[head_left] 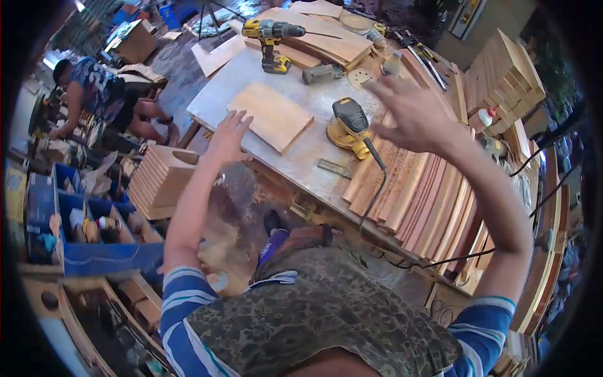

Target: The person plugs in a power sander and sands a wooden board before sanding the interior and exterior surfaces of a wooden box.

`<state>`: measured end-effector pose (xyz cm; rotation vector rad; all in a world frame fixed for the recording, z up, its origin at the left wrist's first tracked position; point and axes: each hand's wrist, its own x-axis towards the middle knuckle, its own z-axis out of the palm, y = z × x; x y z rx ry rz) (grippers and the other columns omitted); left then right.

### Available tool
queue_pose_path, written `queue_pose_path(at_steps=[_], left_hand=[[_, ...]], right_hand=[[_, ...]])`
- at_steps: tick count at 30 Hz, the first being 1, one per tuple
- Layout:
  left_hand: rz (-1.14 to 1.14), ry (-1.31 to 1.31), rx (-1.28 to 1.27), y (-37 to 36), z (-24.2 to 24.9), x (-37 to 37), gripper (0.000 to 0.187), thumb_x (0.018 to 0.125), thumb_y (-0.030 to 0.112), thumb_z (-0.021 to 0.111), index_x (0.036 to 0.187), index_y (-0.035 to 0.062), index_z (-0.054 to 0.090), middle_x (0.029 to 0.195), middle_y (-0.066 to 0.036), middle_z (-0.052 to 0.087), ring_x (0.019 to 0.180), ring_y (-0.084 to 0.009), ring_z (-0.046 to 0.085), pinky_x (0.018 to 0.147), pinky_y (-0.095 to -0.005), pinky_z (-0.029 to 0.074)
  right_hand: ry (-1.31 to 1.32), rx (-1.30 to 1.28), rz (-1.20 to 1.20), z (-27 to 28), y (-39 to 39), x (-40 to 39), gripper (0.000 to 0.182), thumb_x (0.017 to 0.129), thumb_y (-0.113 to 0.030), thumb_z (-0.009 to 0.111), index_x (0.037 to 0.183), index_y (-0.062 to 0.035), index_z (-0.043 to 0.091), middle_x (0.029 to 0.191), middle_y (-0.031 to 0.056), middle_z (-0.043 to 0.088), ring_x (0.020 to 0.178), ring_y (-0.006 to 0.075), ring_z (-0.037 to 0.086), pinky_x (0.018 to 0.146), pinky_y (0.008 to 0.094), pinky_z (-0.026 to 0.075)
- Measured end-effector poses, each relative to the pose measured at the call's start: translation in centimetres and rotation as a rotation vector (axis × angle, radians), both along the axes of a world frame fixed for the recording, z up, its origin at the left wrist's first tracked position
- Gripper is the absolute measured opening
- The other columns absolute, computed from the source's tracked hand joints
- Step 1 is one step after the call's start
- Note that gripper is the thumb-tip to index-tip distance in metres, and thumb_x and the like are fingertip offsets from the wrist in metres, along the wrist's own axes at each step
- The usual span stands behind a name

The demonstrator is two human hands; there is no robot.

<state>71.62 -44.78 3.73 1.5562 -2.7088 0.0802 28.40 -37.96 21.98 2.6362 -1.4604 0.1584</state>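
Observation:
A flat rectangular wooden board lies on the pale worktable. My left hand is at the board's near left edge, its fingers stretched out and the fingertips right at the wood. Over the right side of the table, my right hand is raised with its fingers spread and holds nothing. Below and left of that hand sits a yellow and black sander, its cord trailing towards the table's front edge. A small flat metal-edged piece lies in front of the sander.
A yellow cordless drill with a long bit stands behind the board, beside a spare battery. Long wooden strips cover the table's right side. Stacked boards rise beyond. At left, another person crouches near a blue divided crate.

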Motion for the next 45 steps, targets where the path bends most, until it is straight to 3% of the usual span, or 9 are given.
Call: queue_pose_path(at_steps=[2,9,19,23,34,36,41,44,45], left_hand=[[-0.108,-0.101,0.06,-4.6,-0.3,0.6,0.119,0.055,0.036,0.097,0.155,0.01,0.038,0.161,-0.018,0.034,0.15,-0.0413,0.03,0.122,-0.0514,0.032],[-0.536,-0.302,0.262,-18.6,-3.5,-0.6,0.145,0.046,0.054,0.098,0.161,0.0065,0.023,0.168,-0.023,0.018,0.156,-0.0422,0.016,0.125,-0.0563,0.024],[-0.679,-0.131,0.407,-23.2,-4.6,-1.4,0.147,0.048,0.074,0.089,0.161,0.0063,0.024,0.166,-0.029,0.017,0.154,-0.0495,0.013,0.126,-0.0584,0.017],[-0.641,-0.063,0.384,-22.3,-5.5,0.4,0.143,0.046,0.073,0.091,0.159,0.0078,0.033,0.164,-0.029,0.021,0.152,-0.0501,0.017,0.125,-0.0606,0.018],[-0.488,-0.183,0.438,-17.4,-4.6,9.1,0.156,0.044,0.064,0.095,0.163,0.0022,0.015,0.165,-0.036,0.003,0.154,-0.0528,0.006,0.125,-0.0635,0.013],[-0.445,-0.21,0.423,-16.2,-4.6,9.2,0.155,0.045,0.063,0.095,0.163,0.0017,0.015,0.165,-0.036,0.004,0.154,-0.0528,0.006,0.125,-0.0634,0.013],[-0.363,-0.241,0.378,-14.5,-4.2,8.9,0.153,0.048,0.059,0.095,0.163,0.0004,0.013,0.166,-0.036,0.003,0.154,-0.054,0.007,0.123,-0.0657,0.014],[-0.358,-0.254,0.422,-15.4,-2.6,8.3,0.142,0.054,0.058,0.091,0.162,0.0014,0.019,0.164,-0.038,0.011,0.151,-0.0522,0.021,0.123,-0.0582,0.024],[-0.428,-0.138,0.539,-16.3,-2.6,8.2,0.125,0.06,0.058,0.087,0.157,0.0009,0.032,0.157,-0.036,0.028,0.144,-0.0488,0.035,0.119,-0.0523,0.033]], right_hand=[[0.094,0.334,-0.184,-4.5,-3.9,3.3,0.085,0.084,-0.043,0.075,0.153,-0.011,0.039,0.128,0.0279,0.057,0.114,0.0445,0.063,0.098,0.0504,0.052],[0.007,0.297,-0.633,-17.4,-9.2,8.2,0.08,0.075,-0.039,0.077,0.146,-0.0261,0.044,0.123,0.0264,0.059,0.103,0.0456,0.068,0.087,0.0507,0.055],[-0.126,0.469,-0.846,-16.5,-9.9,9.4,0.091,0.063,-0.033,0.082,0.145,-0.0215,0.043,0.126,0.0232,0.059,0.107,0.0423,0.066,0.092,0.0496,0.054],[-0.09,0.462,-0.877,-15.8,-9.3,10.9,0.094,0.061,-0.034,0.083,0.146,-0.0217,0.043,0.127,0.0203,0.06,0.11,0.0399,0.066,0.091,0.049,0.054],[-0.198,0.503,-0.873,-15.1,-8.0,12.2,0.091,0.061,-0.032,0.084,0.143,-0.0203,0.046,0.126,0.0209,0.06,0.114,0.0396,0.064,0.093,0.0487,0.054],[-0.213,0.364,-0.808,-15.3,-7.7,12.2,0.086,0.06,-0.024,0.08,0.14,-0.014,0.05,0.109,0.0233,0.07,0.103,0.0407,0.068,0.089,0.0485,0.055],[-0.254,0.302,-0.773,-15.6,-7.3,11.1,0.09,0.061,-0.027,0.081,0.144,-0.0187,0.048,0.119,0.0225,0.065,0.11,0.0404,0.065,0.094,0.0481,0.054],[-0.34,0.238,-0.717,-13.4,-6.6,10.5,0.089,0.061,-0.028,0.083,0.144,-0.0213,0.049,0.118,0.0206,0.063,0.113,0.0402,0.062,0.096,0.0479,0.052],[-0.372,0.177,-0.692,-11.9,-6.1,10.9,0.088,0.061,-0.028,0.083,0.143,-0.0208,0.051,0.116,0.0203,0.065,0.113,0.04,0.062,0.096,0.0474,0.052]])
